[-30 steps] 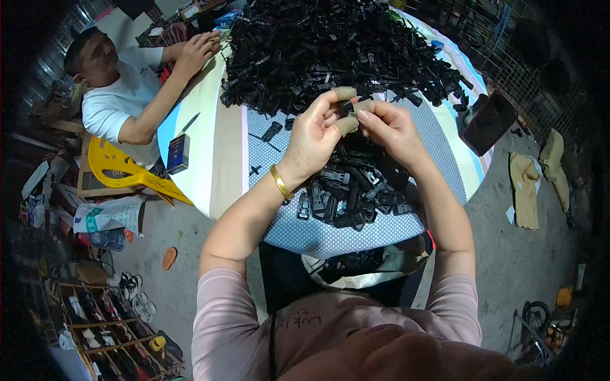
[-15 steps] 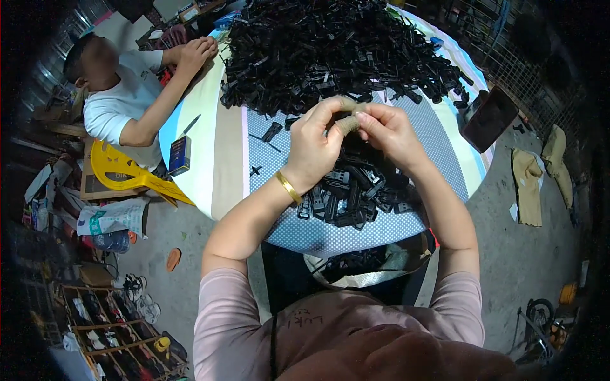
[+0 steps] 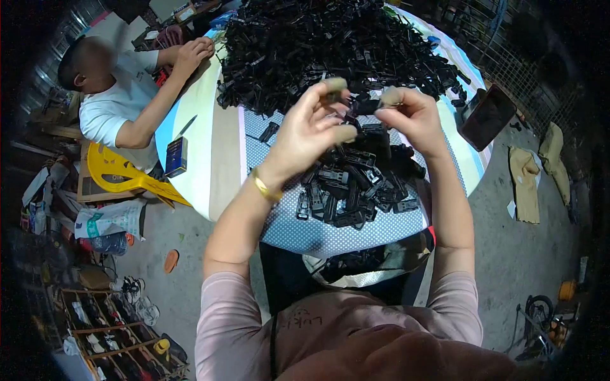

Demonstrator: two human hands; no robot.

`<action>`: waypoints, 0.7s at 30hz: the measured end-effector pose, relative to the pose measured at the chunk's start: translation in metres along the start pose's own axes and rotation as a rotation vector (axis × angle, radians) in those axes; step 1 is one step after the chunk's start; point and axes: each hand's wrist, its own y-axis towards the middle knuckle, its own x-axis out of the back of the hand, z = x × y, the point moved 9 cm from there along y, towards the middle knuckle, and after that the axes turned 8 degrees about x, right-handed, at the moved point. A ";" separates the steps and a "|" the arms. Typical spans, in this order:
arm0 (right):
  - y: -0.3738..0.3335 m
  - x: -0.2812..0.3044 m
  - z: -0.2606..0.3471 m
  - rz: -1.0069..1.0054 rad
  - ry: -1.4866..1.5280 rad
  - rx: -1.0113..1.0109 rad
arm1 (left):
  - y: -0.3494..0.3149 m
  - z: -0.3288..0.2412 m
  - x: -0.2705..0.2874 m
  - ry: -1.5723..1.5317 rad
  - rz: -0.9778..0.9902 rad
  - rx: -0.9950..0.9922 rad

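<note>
My left hand (image 3: pixel 308 130), with a gold bangle at the wrist, is raised over the table with its fingers apart and nothing visible between them. Tan finger covers sit on its thumb and forefinger. To its right my right hand (image 3: pixel 416 120) pinches thumb and forefinger together, also with a tan cover. A small black plastic part (image 3: pixel 365 107) shows at those fingertips, blurred; its exact kind is unclear. Below both hands lies a loose group of black plastic clip-like parts (image 3: pixel 349 187). Beyond them rises a large heap of similar black parts (image 3: pixel 330 51).
The round table (image 3: pixel 213 184) has a striped, dotted cloth. A person (image 3: pixel 121 95) sits at the left. A small dark box (image 3: pixel 176 156) and a pen-like tool (image 3: pixel 188 125) lie near them. A dark phone-like screen (image 3: pixel 488 117) stands right. An open sack (image 3: pixel 375 277) is at my lap.
My hands have come apart from their fingertip contact. The left moved left and its fingers spread; the right moved slightly right and up, with a black part now showing at its fingertips.
</note>
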 end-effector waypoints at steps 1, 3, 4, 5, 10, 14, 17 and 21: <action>0.000 0.002 -0.002 0.010 0.062 -0.017 | 0.002 0.007 -0.002 -0.094 0.144 0.142; -0.001 0.000 -0.004 0.075 0.131 -0.060 | 0.003 0.018 -0.005 -0.207 0.248 0.265; -0.003 -0.006 -0.007 0.141 0.201 -0.103 | 0.002 0.022 -0.005 -0.241 0.258 0.276; -0.005 -0.013 -0.006 0.208 0.289 -0.118 | 0.002 0.024 -0.004 -0.241 0.255 0.276; -0.004 -0.021 -0.003 0.211 0.201 -0.092 | -0.008 0.030 -0.024 -0.442 0.413 0.418; -0.003 -0.030 0.007 0.297 0.077 0.036 | -0.008 0.046 -0.020 -0.350 0.334 0.471; -0.001 -0.034 0.007 0.168 0.037 0.033 | -0.001 0.041 -0.008 -0.171 0.176 0.318; -0.003 -0.025 0.003 0.064 -0.101 0.005 | -0.001 0.018 0.003 0.093 -0.089 0.087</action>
